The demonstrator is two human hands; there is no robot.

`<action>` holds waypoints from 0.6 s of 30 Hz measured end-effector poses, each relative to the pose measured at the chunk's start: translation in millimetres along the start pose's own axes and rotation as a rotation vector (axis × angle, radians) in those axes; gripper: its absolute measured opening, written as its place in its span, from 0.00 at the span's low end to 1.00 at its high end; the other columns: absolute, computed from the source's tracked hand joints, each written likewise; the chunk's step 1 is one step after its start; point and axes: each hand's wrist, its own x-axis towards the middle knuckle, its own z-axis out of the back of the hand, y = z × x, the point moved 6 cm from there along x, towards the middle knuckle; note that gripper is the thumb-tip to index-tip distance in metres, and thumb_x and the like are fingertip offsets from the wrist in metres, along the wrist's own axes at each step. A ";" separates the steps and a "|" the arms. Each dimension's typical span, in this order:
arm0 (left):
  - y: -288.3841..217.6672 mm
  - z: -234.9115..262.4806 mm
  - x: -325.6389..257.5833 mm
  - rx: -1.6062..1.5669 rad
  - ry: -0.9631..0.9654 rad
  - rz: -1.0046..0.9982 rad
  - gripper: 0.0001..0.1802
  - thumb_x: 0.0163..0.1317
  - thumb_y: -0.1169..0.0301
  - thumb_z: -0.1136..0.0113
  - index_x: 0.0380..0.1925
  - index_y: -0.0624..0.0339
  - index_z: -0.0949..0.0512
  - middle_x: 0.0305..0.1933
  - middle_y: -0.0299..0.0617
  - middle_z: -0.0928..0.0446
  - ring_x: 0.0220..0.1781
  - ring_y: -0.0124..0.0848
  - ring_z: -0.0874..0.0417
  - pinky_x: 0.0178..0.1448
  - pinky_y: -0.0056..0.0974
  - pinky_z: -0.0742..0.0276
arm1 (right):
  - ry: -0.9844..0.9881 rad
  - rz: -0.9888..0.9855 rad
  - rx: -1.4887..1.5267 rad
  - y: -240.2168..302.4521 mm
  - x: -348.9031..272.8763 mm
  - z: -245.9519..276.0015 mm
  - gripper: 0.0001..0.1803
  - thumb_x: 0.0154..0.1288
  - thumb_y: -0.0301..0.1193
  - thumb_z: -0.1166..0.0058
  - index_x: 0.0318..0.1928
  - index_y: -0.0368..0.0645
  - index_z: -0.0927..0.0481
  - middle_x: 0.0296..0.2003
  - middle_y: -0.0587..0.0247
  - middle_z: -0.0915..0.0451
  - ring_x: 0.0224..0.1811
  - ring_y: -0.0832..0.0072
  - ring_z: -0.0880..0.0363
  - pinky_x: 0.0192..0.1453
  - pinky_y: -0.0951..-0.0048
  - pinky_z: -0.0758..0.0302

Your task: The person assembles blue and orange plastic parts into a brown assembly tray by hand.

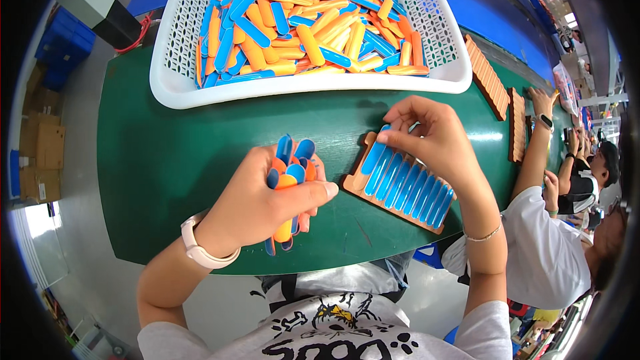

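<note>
While left hand (267, 197) clutches sticks (290, 173), right hand (427, 137) touches wooden tray (363, 177)

Only packaging we can spot: a few brown cardboard boxes (41, 153) stacked on the floor at the far left, plus blue plastic crates (63, 43) behind them. No labels, signs or screens we can make out.

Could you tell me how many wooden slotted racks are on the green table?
3. One rack lies under the right hand, filled with blue sticks. Two more, and, lie further right along the table near a co-worker; others may be hidden beyond.
</note>
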 end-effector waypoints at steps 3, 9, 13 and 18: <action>-0.8 6.2 -0.4 -0.042 -0.031 -0.026 0.08 0.54 0.73 0.38 0.26 0.61 0.29 0.17 0.37 0.27 0.15 0.25 0.25 0.20 0.29 0.29 | 0.015 0.224 -0.216 9.9 -5.6 -11.9 0.15 0.51 0.30 0.32 0.37 0.37 0.20 0.27 0.64 0.23 0.31 0.76 0.25 0.37 0.74 0.26; 0.1 7.8 0.2 -0.196 -0.049 -0.015 0.09 0.55 0.70 0.36 0.25 0.59 0.28 0.18 0.37 0.28 0.15 0.26 0.26 0.20 0.30 0.31 | -0.074 0.310 -0.123 2.3 -19.5 0.8 0.33 0.49 0.40 0.30 0.54 0.39 0.27 0.40 0.56 0.25 0.42 0.66 0.26 0.47 0.66 0.28; 0.1 13.9 1.0 -0.292 -0.132 -0.038 0.08 0.56 0.72 0.39 0.26 0.59 0.29 0.18 0.38 0.29 0.14 0.27 0.27 0.19 0.31 0.32 | 0.026 0.299 -0.525 12.2 -62.8 -0.3 0.55 0.39 0.49 0.27 0.66 0.41 0.40 0.49 0.54 0.29 0.54 0.55 0.32 0.58 0.53 0.39; 4.2 19.3 7.4 -0.401 -0.169 -0.038 0.06 0.58 0.70 0.44 0.30 0.57 0.31 0.19 0.39 0.31 0.13 0.30 0.28 0.19 0.34 0.32 | -0.097 0.220 -0.580 -8.3 -84.3 2.5 0.52 0.42 0.40 0.28 0.67 0.41 0.43 0.53 0.54 0.32 0.56 0.59 0.34 0.61 0.52 0.46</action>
